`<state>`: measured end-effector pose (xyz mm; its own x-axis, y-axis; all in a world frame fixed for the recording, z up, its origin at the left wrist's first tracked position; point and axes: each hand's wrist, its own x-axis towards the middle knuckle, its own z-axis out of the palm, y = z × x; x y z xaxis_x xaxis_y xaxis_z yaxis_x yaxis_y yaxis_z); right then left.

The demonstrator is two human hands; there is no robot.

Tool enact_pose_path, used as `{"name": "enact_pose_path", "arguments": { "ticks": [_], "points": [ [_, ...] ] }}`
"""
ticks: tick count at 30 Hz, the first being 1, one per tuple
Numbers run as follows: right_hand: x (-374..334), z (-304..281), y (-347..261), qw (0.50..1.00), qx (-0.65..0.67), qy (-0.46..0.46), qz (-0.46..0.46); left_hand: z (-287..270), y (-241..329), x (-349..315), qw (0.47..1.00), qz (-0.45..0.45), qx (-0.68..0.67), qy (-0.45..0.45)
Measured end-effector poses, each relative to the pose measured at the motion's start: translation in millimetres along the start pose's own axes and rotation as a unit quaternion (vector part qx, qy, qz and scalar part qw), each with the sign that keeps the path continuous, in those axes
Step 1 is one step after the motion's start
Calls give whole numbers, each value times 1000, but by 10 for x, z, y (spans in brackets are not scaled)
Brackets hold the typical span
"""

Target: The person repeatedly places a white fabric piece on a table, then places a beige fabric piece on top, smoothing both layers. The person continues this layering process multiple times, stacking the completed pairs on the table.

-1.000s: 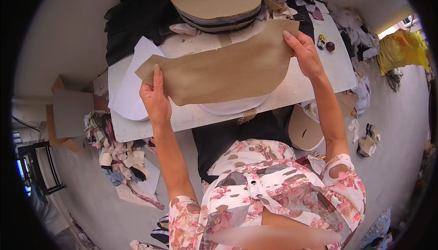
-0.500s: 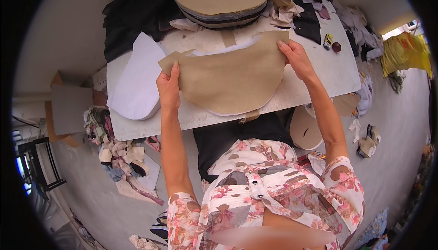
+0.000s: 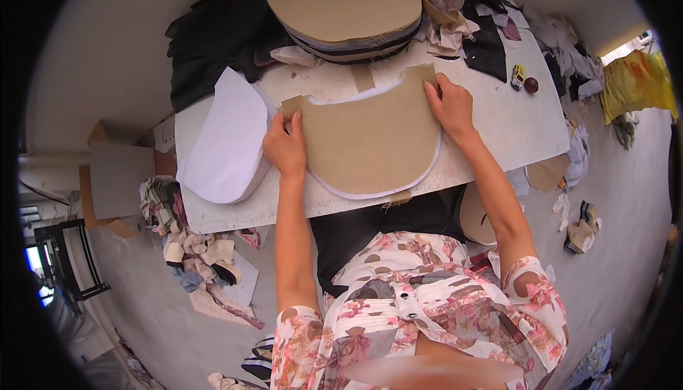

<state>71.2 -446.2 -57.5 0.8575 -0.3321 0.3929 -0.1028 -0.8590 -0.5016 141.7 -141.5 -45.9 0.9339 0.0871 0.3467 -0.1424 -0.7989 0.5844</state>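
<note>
Pinching tan fabric (image 3: 373, 141), both hands (image 3: 286, 149) (image 3: 454, 109) half-curled

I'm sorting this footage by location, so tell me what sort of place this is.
Probably a sewing or fabric-cutting workshop: a beige cut fabric piece on the worktable, a stack of curved pieces behind it, and heaped cloth scraps beside the table.

Blouse (image 3: 462, 313), lower centre of frame: white ground, pink flowers, brown and grey patches, pleated front; dark round buttons (image 3: 404, 296); short sleeves (image 3: 299, 336), matching print. Lower garment (image 3: 388, 228), black, above blouse.
</note>
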Motion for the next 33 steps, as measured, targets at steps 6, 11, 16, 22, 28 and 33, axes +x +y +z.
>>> {"name": "enact_pose_path", "arguments": {
  "ticks": [6,11,16,22,28,33],
  "points": [
    [29,22,-32,1000,-2,18,-8,6,-2,4,1000,-6,-4,16],
    [72,-177,-203,996,-46,-64,48,-109,95,-51,999,-26,10,-21],
    [-82,-205,-378,978,-119,-59,-162,-94,117,-161,956,248,146,-56],
    [-151,15,-249,964,-149,-155,-156,5,-2,-251,951,228,113,-175],
    [-114,-6,-421,969,-166,-112,-147,-37,5,-282,968,210,39,-135],
    [93,153,-1688,949,234,-24,-210,-381,-45,-500,968,197,-156,28]
  ]
}}
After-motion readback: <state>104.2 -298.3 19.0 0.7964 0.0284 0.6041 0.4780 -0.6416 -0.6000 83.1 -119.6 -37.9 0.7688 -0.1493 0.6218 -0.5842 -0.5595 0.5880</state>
